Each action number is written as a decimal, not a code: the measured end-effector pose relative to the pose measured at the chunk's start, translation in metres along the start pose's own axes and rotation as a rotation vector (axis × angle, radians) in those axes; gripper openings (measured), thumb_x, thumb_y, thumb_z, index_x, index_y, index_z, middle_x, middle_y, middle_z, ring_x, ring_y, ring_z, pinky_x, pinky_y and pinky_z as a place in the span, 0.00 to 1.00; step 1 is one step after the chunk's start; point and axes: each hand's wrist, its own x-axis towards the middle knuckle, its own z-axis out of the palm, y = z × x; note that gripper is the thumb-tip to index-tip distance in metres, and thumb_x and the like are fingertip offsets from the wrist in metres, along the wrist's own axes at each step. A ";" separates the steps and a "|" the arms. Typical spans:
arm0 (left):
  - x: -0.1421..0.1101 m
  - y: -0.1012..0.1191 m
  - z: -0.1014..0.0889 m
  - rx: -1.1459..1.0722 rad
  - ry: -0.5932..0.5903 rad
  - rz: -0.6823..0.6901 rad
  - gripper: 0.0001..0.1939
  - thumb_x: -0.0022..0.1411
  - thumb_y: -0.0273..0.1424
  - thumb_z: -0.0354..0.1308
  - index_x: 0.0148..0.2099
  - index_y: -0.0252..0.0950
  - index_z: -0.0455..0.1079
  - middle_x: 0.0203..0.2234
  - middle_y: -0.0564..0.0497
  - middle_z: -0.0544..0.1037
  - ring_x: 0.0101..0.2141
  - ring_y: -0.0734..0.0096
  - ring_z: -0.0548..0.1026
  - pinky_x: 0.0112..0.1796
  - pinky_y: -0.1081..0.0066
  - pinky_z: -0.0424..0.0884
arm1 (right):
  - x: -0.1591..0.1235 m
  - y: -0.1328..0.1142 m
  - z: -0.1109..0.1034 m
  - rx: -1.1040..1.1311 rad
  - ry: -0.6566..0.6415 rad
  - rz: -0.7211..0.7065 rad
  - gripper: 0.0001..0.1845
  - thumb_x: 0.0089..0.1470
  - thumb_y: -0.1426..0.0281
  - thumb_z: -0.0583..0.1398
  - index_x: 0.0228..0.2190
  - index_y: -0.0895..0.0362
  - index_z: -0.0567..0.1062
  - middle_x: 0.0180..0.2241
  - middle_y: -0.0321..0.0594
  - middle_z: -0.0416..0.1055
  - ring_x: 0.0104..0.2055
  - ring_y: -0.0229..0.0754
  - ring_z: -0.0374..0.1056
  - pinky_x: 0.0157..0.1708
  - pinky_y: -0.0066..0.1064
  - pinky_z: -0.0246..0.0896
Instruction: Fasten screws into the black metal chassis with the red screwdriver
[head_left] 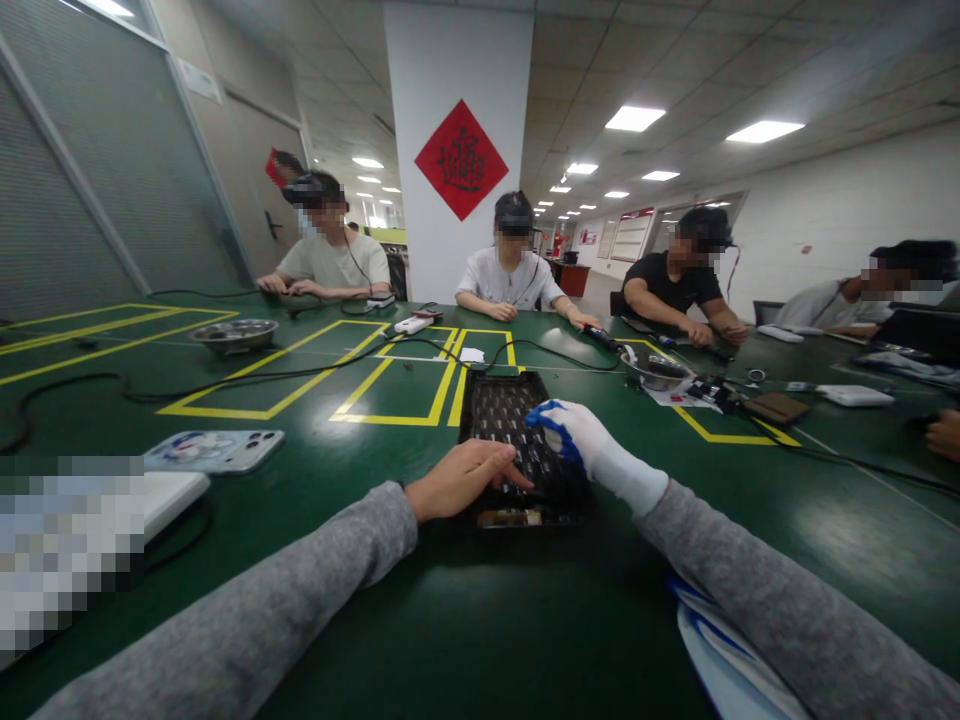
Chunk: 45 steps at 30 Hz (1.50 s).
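A black rectangular tray point(469, 400) lies on the green table in front of me, with rows of small shiny pieces point(501, 418) in its compartments. My left hand point(469, 475), bare, reaches over the near left part of the tray. Its index finger stretches down toward the pieces, apart from the thumb, and no held thing shows. On my right hand point(577, 435) is a white glove with blue on the fingers. That hand is over the tray's right side, fingers curled inward; whatever they hold, if anything, is hidden. A brownish strip point(510, 518) shows along the tray's near edge.
Left of me lie a phone point(217, 451) and a white box point(172, 500). Metal bowls point(234, 334) point(656, 370) stand farther off. Black cables point(322, 360) cross the table. A blue-and-white item point(731, 650) lies under my right forearm. Several people sit around the table.
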 end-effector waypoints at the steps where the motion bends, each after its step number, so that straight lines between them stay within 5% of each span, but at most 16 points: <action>1: 0.000 0.000 0.000 0.003 -0.006 0.002 0.32 0.68 0.41 0.32 0.38 0.36 0.78 0.21 0.52 0.68 0.26 0.74 0.67 0.33 0.74 0.60 | 0.002 0.005 -0.004 -0.007 0.089 -0.032 0.22 0.54 0.61 0.45 0.45 0.59 0.65 0.29 0.38 0.66 0.23 0.36 0.57 0.24 0.28 0.55; 4: 0.001 0.000 0.000 0.005 -0.019 0.000 0.32 0.68 0.41 0.32 0.38 0.37 0.78 0.21 0.52 0.68 0.26 0.75 0.66 0.33 0.74 0.60 | 0.008 0.030 -0.024 -0.141 0.310 -0.155 0.22 0.56 0.66 0.46 0.52 0.55 0.59 0.41 0.42 0.66 0.34 0.39 0.63 0.35 0.32 0.60; 5: 0.001 0.000 0.000 0.004 -0.019 -0.004 0.32 0.68 0.42 0.32 0.38 0.37 0.78 0.21 0.52 0.68 0.26 0.75 0.66 0.33 0.74 0.60 | 0.009 0.039 -0.032 -0.350 0.371 -0.291 0.22 0.55 0.70 0.47 0.52 0.56 0.60 0.44 0.44 0.66 0.40 0.41 0.64 0.41 0.33 0.60; 10: 0.001 0.000 0.000 -0.010 -0.016 -0.024 0.32 0.68 0.42 0.32 0.37 0.36 0.78 0.20 0.52 0.67 0.25 0.74 0.66 0.32 0.74 0.61 | 0.015 0.081 -0.058 -0.550 0.225 -0.388 0.21 0.45 0.82 0.51 0.37 0.55 0.75 0.44 0.42 0.70 0.49 0.43 0.62 0.53 0.39 0.53; 13: 0.001 0.001 0.000 -0.013 -0.008 -0.026 0.32 0.68 0.41 0.32 0.37 0.36 0.78 0.21 0.51 0.68 0.25 0.74 0.66 0.32 0.74 0.61 | 0.018 0.092 -0.063 -0.627 0.167 -0.408 0.23 0.44 0.83 0.53 0.40 0.53 0.75 0.50 0.43 0.66 0.54 0.45 0.59 0.55 0.41 0.50; 16: 0.001 0.001 -0.001 -0.016 0.014 -0.036 0.32 0.68 0.41 0.31 0.39 0.36 0.77 0.21 0.52 0.67 0.25 0.74 0.65 0.31 0.74 0.61 | 0.019 0.093 -0.063 -0.680 0.153 -0.407 0.23 0.45 0.83 0.54 0.41 0.53 0.74 0.54 0.44 0.62 0.56 0.46 0.56 0.55 0.42 0.49; 22: 0.000 0.003 0.000 -0.075 0.120 -0.063 0.27 0.67 0.41 0.36 0.40 0.35 0.76 0.19 0.54 0.63 0.24 0.75 0.63 0.29 0.74 0.59 | 0.012 0.082 -0.063 -0.716 0.128 -0.404 0.14 0.48 0.80 0.54 0.36 0.56 0.73 0.43 0.42 0.70 0.50 0.43 0.62 0.52 0.38 0.53; 27: -0.001 -0.005 0.004 -0.040 0.481 -0.095 0.18 0.62 0.39 0.47 0.30 0.33 0.70 0.25 0.53 0.66 0.29 0.73 0.64 0.34 0.74 0.60 | 0.009 0.076 -0.064 -0.735 0.117 -0.391 0.14 0.47 0.80 0.55 0.36 0.57 0.72 0.39 0.41 0.69 0.44 0.42 0.63 0.46 0.35 0.55; 31: 0.003 -0.024 0.003 0.091 0.703 -0.240 0.18 0.59 0.38 0.49 0.21 0.36 0.51 0.18 0.57 0.55 0.23 0.75 0.57 0.28 0.75 0.56 | 0.008 0.074 -0.065 -0.761 0.113 -0.389 0.14 0.45 0.83 0.55 0.34 0.57 0.72 0.37 0.41 0.69 0.41 0.42 0.61 0.43 0.34 0.55; 35: 0.006 -0.047 -0.005 0.168 0.697 -0.293 0.20 0.59 0.37 0.46 0.20 0.37 0.42 0.16 0.58 0.48 0.21 0.77 0.51 0.25 0.74 0.50 | 0.008 0.073 -0.065 -0.773 0.122 -0.384 0.16 0.44 0.85 0.53 0.32 0.57 0.70 0.35 0.41 0.67 0.39 0.41 0.60 0.42 0.32 0.54; 45: 0.006 -0.070 -0.017 0.227 0.551 -0.344 0.17 0.54 0.32 0.47 0.19 0.36 0.44 0.15 0.58 0.48 0.20 0.78 0.49 0.24 0.73 0.46 | 0.013 0.069 -0.064 -0.749 0.100 -0.397 0.14 0.48 0.80 0.54 0.34 0.54 0.73 0.37 0.42 0.68 0.41 0.44 0.59 0.43 0.34 0.54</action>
